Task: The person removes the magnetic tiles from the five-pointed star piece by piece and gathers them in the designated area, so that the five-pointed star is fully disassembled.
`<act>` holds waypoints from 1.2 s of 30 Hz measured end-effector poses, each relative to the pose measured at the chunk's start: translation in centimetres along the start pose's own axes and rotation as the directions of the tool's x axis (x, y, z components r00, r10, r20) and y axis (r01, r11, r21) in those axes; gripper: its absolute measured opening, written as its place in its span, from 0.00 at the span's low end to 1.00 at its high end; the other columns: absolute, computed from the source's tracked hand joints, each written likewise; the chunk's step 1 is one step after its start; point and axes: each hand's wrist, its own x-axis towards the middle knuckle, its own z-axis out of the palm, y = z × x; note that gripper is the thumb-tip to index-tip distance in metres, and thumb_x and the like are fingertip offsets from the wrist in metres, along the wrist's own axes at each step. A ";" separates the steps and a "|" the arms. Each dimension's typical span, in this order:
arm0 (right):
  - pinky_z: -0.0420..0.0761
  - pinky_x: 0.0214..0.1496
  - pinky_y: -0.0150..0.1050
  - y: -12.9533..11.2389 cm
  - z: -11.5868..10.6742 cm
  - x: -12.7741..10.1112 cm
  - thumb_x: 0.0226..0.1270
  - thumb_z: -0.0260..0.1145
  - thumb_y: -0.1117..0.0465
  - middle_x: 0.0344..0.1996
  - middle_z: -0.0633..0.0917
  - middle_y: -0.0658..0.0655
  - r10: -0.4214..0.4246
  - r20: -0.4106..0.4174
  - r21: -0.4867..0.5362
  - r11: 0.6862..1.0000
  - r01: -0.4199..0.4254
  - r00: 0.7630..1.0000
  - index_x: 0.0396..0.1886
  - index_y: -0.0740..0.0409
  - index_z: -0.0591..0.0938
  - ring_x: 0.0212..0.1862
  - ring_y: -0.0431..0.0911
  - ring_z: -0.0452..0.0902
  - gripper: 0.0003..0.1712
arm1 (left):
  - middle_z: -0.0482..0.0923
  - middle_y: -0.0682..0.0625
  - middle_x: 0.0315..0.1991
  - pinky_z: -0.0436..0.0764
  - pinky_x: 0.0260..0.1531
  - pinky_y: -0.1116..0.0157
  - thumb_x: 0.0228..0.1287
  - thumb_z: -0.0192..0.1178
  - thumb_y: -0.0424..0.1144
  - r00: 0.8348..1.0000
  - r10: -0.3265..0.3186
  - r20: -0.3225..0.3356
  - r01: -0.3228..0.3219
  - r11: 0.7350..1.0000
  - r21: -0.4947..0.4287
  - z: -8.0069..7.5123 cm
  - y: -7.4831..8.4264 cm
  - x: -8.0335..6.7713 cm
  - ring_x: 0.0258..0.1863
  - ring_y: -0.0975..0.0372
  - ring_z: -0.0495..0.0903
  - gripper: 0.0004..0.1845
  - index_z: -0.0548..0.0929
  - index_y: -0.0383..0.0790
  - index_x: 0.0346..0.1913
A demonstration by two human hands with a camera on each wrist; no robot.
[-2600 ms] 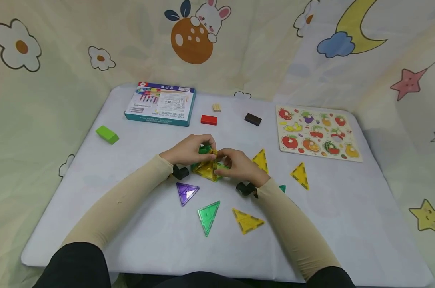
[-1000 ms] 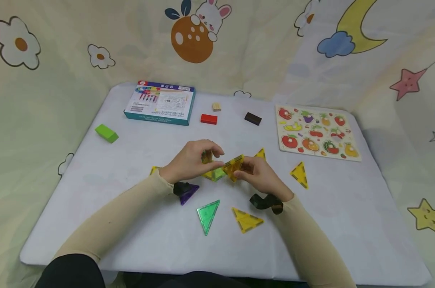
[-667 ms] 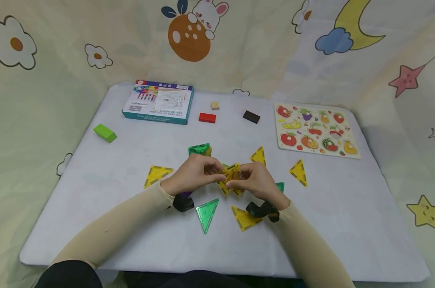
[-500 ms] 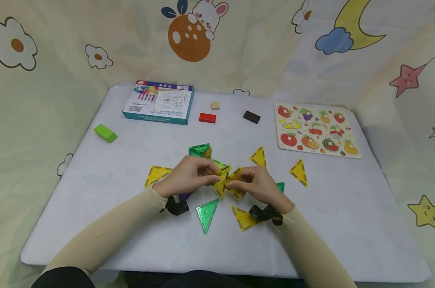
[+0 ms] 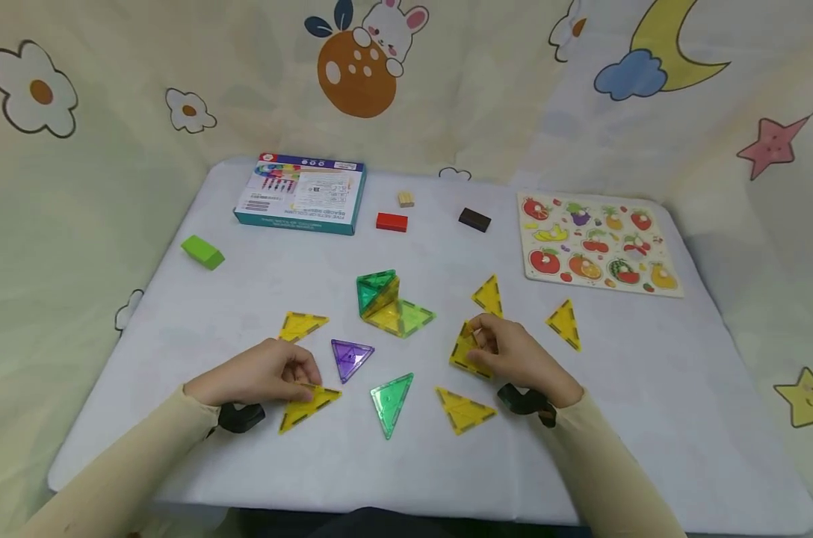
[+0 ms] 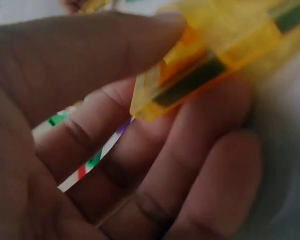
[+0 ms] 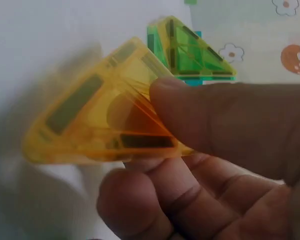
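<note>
My left hand [image 5: 261,373] pinches a yellow triangular magnetic tile [image 5: 311,407] between thumb and fingers, low at the left front. In the left wrist view this tile [image 6: 200,70] shows dark magnet strips along its edge. On the right, my other hand [image 5: 517,355] pinches another yellow triangular magnetic tile [image 5: 465,355], close over the table; the right wrist view shows that tile [image 7: 100,115] under the thumb. Between and beyond the hands stands a small built shape [image 5: 379,299] of green and yellow tiles, with a light green tile [image 5: 415,317] at its right side.
Loose triangular tiles lie around: purple [image 5: 351,360], green [image 5: 391,403], and several yellow, including one at the front [image 5: 463,409]. Farther back are a flat box [image 5: 299,194], a green block [image 5: 202,252], red block [image 5: 391,222], black block [image 5: 474,219] and fruit puzzle board [image 5: 601,243].
Both hands have come away from the middle and apart, each with a yellow tile. The left went left and nearer the front edge; the right moved slightly right. The built shape is now uncovered.
</note>
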 end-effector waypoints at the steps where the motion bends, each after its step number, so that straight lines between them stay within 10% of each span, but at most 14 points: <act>1: 0.72 0.31 0.31 0.0 0.1 0.0 0.70 0.71 0.61 0.30 0.79 0.52 0.005 0.010 0.006 1.000 -0.005 1.000 0.53 0.62 0.79 0.29 0.43 0.71 0.16 | 0.82 0.59 0.28 0.78 0.29 0.70 0.60 0.76 0.42 1.000 0.008 -0.021 -0.007 0.999 0.036 0.0 -0.1 0.0 0.27 0.65 0.76 0.07 0.87 0.52 0.36; 8: 0.73 0.29 0.32 -0.6 0.9 0.2 0.67 0.74 0.62 0.28 0.82 0.51 0.036 -0.018 -0.092 0.995 -0.038 0.999 0.54 0.62 0.82 0.25 0.41 0.72 0.18 | 0.80 0.60 0.27 0.77 0.31 0.71 0.58 0.78 0.41 0.984 0.074 -0.160 -0.046 0.984 0.174 -1.1 0.4 1.3 0.29 0.65 0.75 0.08 0.86 0.55 0.31; 15: 0.73 0.33 0.37 -1.9 1.5 0.8 0.60 0.78 0.58 0.33 0.81 0.54 0.130 -0.169 -0.214 0.963 -0.165 0.977 0.53 0.59 0.83 0.31 0.45 0.72 0.23 | 0.85 0.53 0.45 0.83 0.48 0.60 0.60 0.77 0.44 0.956 0.102 -0.274 -0.043 0.976 0.213 -3.5 2.4 6.2 0.44 0.58 0.79 0.19 0.85 0.46 0.53; 23: 0.83 0.59 0.49 -3.5 2.2 5.2 0.63 0.78 0.52 0.53 0.85 0.56 -0.030 -0.174 -0.243 0.970 -0.014 0.984 0.61 0.54 0.83 0.52 0.50 0.80 0.29 | 0.75 0.46 0.66 0.72 0.73 0.48 0.50 0.83 0.48 0.966 0.082 -0.243 -0.011 0.960 0.281 -4.2 3.9 11.3 0.66 0.51 0.72 0.48 0.69 0.49 0.72; 36: 0.80 0.62 0.47 -5.0 4.1 9.4 0.50 0.83 0.38 0.57 0.80 0.55 -0.025 -0.053 -0.404 0.915 0.001 0.998 0.67 0.49 0.80 0.53 0.50 0.76 0.46 | 0.76 0.47 0.67 0.72 0.71 0.44 0.47 0.84 0.47 0.973 0.163 -0.161 -0.091 0.920 0.380 -4.1 5.1 13.7 0.65 0.49 0.71 0.46 0.73 0.47 0.70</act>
